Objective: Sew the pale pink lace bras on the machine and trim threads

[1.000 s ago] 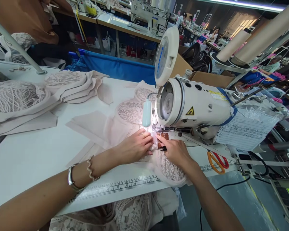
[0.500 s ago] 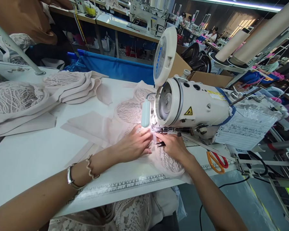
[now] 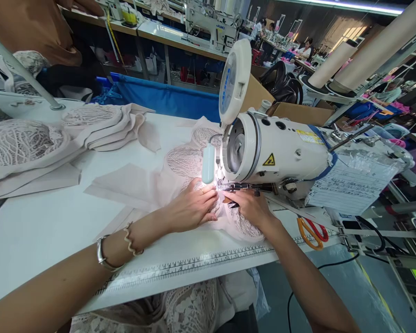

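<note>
My left hand lies flat, fingers together, pressing the pale lace fabric onto the white table. My right hand pinches the same fabric just beside the needle of the sewing machine. Fingertips this close could be caught if the fabric slips or bunches.

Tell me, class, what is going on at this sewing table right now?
A person sits at a white sewing machine and presses a pale lace fabric piece flat under the needle area. The left hand lies flat on the fabric; the right hand guides it from the other side, close under the lit lamp. Orange-handled scissors lie on the table to the right. More lace pieces are stacked at the far left.
</note>
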